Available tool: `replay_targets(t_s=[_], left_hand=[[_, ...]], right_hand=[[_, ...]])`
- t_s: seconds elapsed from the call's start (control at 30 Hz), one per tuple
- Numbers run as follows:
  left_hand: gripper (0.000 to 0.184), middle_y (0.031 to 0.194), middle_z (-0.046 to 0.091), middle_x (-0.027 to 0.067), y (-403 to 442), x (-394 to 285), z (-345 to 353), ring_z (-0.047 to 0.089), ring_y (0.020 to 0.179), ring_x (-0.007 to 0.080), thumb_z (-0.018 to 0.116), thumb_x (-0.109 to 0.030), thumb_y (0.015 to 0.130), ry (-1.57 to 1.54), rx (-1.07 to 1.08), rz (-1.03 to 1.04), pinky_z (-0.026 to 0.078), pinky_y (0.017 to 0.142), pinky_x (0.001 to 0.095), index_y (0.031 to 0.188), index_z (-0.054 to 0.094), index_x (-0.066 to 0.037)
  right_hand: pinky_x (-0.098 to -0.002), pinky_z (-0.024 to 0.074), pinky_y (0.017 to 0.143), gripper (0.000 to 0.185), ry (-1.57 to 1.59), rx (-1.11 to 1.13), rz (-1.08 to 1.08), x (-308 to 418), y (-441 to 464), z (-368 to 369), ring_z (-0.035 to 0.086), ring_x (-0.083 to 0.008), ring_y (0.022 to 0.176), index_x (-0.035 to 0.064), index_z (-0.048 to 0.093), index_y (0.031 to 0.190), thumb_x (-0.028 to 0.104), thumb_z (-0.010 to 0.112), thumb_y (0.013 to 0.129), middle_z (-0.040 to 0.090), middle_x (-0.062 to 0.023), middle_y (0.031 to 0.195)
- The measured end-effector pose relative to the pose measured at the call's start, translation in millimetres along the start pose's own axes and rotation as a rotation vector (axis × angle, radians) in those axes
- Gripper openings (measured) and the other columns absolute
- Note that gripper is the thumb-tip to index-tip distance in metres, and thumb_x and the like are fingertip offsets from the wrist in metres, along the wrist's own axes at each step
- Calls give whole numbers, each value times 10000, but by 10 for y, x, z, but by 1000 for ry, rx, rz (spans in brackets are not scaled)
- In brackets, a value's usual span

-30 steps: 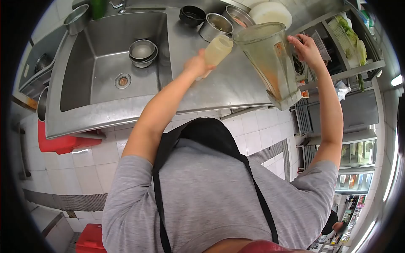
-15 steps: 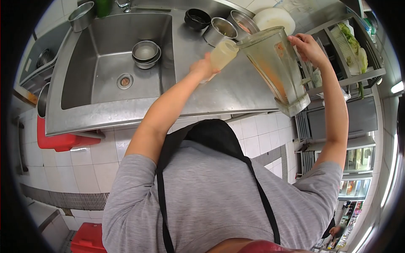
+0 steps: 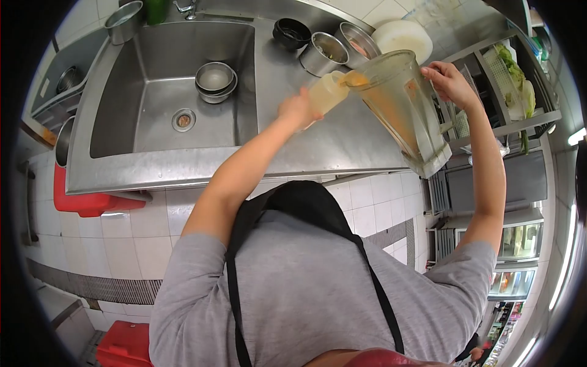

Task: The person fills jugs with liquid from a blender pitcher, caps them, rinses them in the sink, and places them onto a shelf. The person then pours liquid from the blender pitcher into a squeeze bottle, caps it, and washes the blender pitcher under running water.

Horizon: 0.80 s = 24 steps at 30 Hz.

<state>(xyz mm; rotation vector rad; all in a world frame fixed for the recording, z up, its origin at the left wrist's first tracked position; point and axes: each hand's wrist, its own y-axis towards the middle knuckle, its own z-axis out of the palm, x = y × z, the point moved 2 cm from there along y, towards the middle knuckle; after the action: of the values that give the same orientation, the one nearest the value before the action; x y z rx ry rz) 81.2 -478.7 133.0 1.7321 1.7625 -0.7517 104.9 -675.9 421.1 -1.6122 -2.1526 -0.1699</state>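
My left hand (image 3: pixel 299 110) is wrapped round a pale yellowish squeeze bottle (image 3: pixel 328 93), whose open mouth points up and right. My right hand (image 3: pixel 449 82) grips the large clear blender jar (image 3: pixel 400 110) near its rim, on the handle side. The jar is tilted, its rim against the bottle's mouth and its base low at the right. Orange liquid lies along the jar's inside and at the lip, where it runs into the bottle. How much is inside the bottle I cannot tell.
The steel sink (image 3: pixel 153 116) at the left holds stacked metal bowls (image 3: pixel 215 79). Behind my hands on the counter (image 3: pixel 342 144) stand a black bowl (image 3: pixel 291 33), metal pots (image 3: pixel 324 54) and a round white object (image 3: pixel 402 41). A rack (image 3: pixel 526 119) with leafy greens is at the right.
The jar has tipped further toward the bottle, and orange liquid has moved up to its lip and the bottle's mouth. Both hands have shifted slightly down in view, still holding.
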Motion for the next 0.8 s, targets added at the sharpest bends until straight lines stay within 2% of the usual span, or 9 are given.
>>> replay_targets(t_s=[0.1,0.3,0.5,0.63,0.73,0.8], left_hand=[[687,913,591,198,-59,0,19,586,828,340,673,-450,642,1,-54,27,458,712,408,1059,360,-2],[629,922,568,178,-117,-26,-2,584,821,318,680,-420,658,26,-15,27,469,673,391,1032,382,-12],[616,943,565,185,-135,-8,-4,575,830,347,655,-442,668,26,12,13,461,684,417,1039,392,-26],[613,914,559,172,-148,-12,-30,586,802,329,672,-416,667,40,2,21,471,663,404,1022,380,-9],[624,919,558,174,-128,-4,-25,584,809,334,676,-408,661,30,20,18,470,673,411,1038,379,-9],[659,982,552,180,-110,14,-25,581,827,339,683,-398,648,-10,4,35,465,695,416,1092,367,-28]], right_hand=[[-205,214,354,339,13,30,-22,-29,-1,7,270,-31,384,20,536,811,356,578,797,314,67,475],[-195,220,367,317,-87,20,-93,2,-18,51,291,-16,412,17,536,826,326,594,794,362,72,508],[-192,218,369,310,-103,90,-77,-65,80,12,284,-15,419,25,537,810,325,609,782,360,75,521],[-192,230,388,309,-141,88,-96,2,83,45,300,-20,443,20,541,818,320,606,781,382,63,546],[-185,244,378,237,-200,107,-115,68,83,46,313,-12,429,49,510,784,276,576,808,379,61,549],[-187,245,378,241,-225,108,-122,63,105,29,315,-14,429,48,511,784,279,579,804,379,60,548]])
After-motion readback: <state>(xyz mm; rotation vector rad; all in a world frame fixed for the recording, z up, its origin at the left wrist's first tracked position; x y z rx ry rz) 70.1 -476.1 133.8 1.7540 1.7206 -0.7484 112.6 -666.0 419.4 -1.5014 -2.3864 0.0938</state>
